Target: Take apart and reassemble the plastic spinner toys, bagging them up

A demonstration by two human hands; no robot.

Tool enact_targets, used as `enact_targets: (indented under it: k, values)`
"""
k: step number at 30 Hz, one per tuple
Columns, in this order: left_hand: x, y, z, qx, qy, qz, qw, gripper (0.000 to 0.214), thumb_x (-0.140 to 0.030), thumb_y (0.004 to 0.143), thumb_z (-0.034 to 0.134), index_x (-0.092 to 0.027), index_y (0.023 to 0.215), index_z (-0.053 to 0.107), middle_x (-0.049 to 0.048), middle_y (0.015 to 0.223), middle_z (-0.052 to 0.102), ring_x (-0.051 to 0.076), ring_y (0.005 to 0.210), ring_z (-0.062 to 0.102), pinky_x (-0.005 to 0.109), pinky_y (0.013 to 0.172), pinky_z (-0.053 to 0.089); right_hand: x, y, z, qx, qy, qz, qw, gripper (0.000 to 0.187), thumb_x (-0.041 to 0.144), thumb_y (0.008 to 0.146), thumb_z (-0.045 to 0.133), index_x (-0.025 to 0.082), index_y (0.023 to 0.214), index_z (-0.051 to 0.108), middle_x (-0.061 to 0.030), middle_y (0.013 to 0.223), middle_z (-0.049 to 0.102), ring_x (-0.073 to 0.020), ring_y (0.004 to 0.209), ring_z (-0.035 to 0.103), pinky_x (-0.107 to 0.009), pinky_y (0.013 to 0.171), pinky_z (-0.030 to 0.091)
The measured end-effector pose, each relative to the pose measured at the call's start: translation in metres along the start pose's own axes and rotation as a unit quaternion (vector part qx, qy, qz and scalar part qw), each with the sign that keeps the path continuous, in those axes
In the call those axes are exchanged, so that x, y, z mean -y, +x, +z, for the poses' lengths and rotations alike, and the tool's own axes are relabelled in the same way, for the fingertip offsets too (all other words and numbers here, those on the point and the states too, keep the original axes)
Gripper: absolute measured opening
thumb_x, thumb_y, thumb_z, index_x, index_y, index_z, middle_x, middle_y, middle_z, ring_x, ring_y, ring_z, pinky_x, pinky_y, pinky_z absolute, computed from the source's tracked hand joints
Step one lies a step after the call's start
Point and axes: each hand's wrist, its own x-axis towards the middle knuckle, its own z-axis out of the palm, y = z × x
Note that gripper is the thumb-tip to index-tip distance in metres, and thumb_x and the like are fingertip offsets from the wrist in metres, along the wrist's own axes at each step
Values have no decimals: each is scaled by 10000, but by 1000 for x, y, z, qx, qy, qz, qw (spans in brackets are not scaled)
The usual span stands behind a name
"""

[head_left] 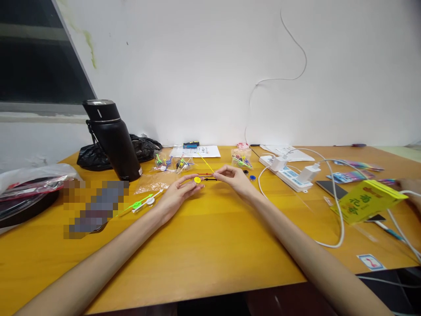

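My left hand (177, 195) is closed in a pinch on a small yellow round disc (197, 180) at the middle of the table. Close by on the right, my right hand (237, 181) pinches the lower end of a thin yellow stick (206, 163), which slants up to the left. Between the two hands are a thin red piece (206, 174) and a thin black piece (210, 179); whether fingers touch them I cannot tell. Left of my left hand lie a green pointer with a round hub (137, 205) and a white one (150, 201).
A black bottle (113, 140) stands at the back left beside a blurred-out flat object (101, 208). Small bags of coloured parts (241, 159) lie behind my hands. To the right are a power strip (289, 175), looping white cables and a yellow box (368, 199) near another person's hand (409, 188).
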Motion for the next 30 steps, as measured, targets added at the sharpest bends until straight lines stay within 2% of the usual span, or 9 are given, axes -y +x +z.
enact_targets:
  k: [3, 5, 9, 15, 21, 26, 30]
  values:
    - [-2, 0, 1, -3, -17, 6, 1000, 375, -201, 854, 757, -181, 1219, 676, 89, 1276, 718, 199, 1157, 691, 345, 1176, 417, 0, -2, 1, 7, 22, 22, 999, 318, 415, 678, 856, 190, 829, 689, -28, 925, 743, -170, 904, 691, -336, 930, 501]
    - [-2, -1, 1, -2, -19, 8, 1000, 382, -200, 847, 763, -174, 1218, 673, 95, 1276, 718, 200, 1157, 692, 344, 1175, 417, -2, -2, 0, 15, 24, 34, 999, 319, 382, 680, 858, 198, 902, 722, -20, 931, 742, -160, 902, 686, -322, 919, 496]
    - [-2, 0, 1, -1, 2, 28, 1000, 417, -227, 820, 791, -176, 1216, 670, 105, 1273, 720, 224, 1200, 671, 378, 1187, 399, -2, -4, 2, 34, 7, 41, 999, 325, 394, 710, 833, 199, 960, 760, -34, 962, 752, -157, 874, 667, -307, 861, 497]
    - [-4, -2, 3, 22, 83, 76, 993, 476, -297, 787, 819, -185, 1221, 657, 121, 1302, 703, 277, 1252, 637, 448, 1182, 381, 6, -10, 14, 57, -51, -2, 997, 310, 472, 787, 759, 173, 866, 769, -46, 880, 746, -157, 780, 638, -284, 744, 485]
    - [-4, -3, 4, 42, 134, 106, 984, 464, -329, 825, 782, -194, 1249, 648, 121, 1384, 650, 273, 1315, 585, 427, 1148, 420, 2, -12, 19, 62, -109, -26, 992, 321, 479, 832, 724, 162, 855, 766, -45, 856, 745, -136, 662, 601, -260, 633, 446]
    - [-1, -1, 1, 37, 149, 115, 981, 480, -363, 817, 782, -192, 1244, 643, 121, 1340, 679, 270, 1262, 624, 437, 1115, 456, 0, -13, 21, 48, -143, -36, 988, 297, 449, 849, 713, 156, 864, 764, -54, 854, 753, -155, 692, 626, -264, 645, 456]
    - [1, 2, -1, 15, 187, 135, 973, 413, -400, 806, 783, -182, 1142, 678, 119, 1248, 728, 261, 1130, 696, 440, 1068, 496, 1, -16, 24, 45, -174, -51, 982, 261, 413, 853, 709, 158, 873, 764, -59, 846, 754, -180, 749, 652, -278, 675, 474]
